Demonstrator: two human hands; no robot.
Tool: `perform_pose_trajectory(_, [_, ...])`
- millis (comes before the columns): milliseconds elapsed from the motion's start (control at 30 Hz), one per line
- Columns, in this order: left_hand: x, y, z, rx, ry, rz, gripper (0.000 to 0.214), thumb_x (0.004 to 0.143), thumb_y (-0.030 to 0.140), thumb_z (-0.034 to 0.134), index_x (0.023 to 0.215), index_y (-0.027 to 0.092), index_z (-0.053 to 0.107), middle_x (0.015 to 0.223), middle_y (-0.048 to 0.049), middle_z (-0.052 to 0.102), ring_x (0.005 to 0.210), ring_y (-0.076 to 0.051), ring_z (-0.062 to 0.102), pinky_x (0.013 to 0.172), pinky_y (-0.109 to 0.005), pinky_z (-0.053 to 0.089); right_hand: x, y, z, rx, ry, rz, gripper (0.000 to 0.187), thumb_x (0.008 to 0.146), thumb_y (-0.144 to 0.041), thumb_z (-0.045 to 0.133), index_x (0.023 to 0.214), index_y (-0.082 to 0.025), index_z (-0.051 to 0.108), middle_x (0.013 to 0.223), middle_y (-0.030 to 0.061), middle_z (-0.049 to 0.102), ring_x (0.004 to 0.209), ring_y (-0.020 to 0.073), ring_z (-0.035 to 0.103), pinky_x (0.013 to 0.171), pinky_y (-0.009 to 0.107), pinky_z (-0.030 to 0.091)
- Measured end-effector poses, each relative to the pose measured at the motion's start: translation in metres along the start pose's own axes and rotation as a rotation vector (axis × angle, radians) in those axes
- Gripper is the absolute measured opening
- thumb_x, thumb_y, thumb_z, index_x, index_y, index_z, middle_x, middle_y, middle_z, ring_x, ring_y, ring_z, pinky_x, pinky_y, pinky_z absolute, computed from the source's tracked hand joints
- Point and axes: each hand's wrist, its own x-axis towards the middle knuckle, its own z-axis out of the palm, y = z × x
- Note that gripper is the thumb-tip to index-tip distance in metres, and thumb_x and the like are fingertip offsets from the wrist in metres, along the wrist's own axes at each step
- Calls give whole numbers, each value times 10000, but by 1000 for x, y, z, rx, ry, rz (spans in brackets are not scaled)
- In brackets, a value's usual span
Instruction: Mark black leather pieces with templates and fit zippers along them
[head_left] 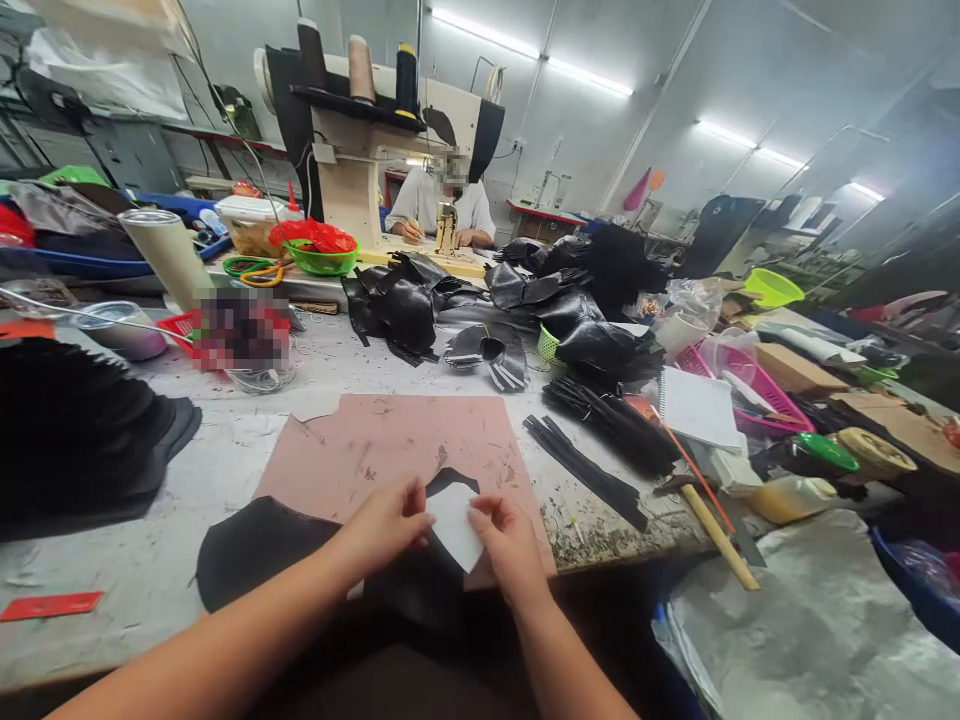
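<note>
My left hand (386, 525) and my right hand (508, 540) meet at the near edge of a pink work mat (375, 450). Both pinch a small white piece (456, 525) that lies on a black leather piece (262, 550). The left fingers close on the white piece's left edge, the right fingers on its upper right corner. The black leather spreads left of my hands and hangs over the table's front edge.
A stack of black pieces (75, 430) lies at the left. Black strips (585, 465), a notebook (697, 405), a wooden-handled tool (720, 535) and glue bottles (825, 455) crowd the right. Black leather heaps (405, 305) lie beyond the mat. A person sits at a sewing machine (375, 130) behind.
</note>
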Motion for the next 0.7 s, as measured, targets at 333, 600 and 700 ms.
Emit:
perform_pose_trajectory(333, [14, -8, -5, 249, 107, 21, 55, 683, 219, 492, 635, 206, 468, 567, 38, 568, 591, -152, 556, 566, -246, 361, 30, -12, -12, -521, -114, -147, 242, 674, -151, 500, 877, -164, 632, 762, 36, 618, 688, 174, 544, 675, 312, 440])
perform_pose_trajectory(600, [18, -11, 1, 340, 133, -18, 64, 672, 205, 496, 610, 200, 509, 594, 31, 566, 612, -142, 530, 548, -224, 342, 28, -10, -14, -580, -105, -220, 218, 709, -127, 519, 869, -157, 664, 839, 60, 622, 754, 171, 560, 728, 306, 457])
perform_pose_trajectory(700, [22, -11, 1, 356, 134, -40, 64, 668, 203, 494, 608, 198, 517, 585, 26, 565, 608, -144, 536, 540, -222, 345, 28, -8, -15, -586, -98, -237, 210, 714, -121, 527, 864, -169, 666, 823, 49, 616, 726, 162, 555, 707, 299, 462])
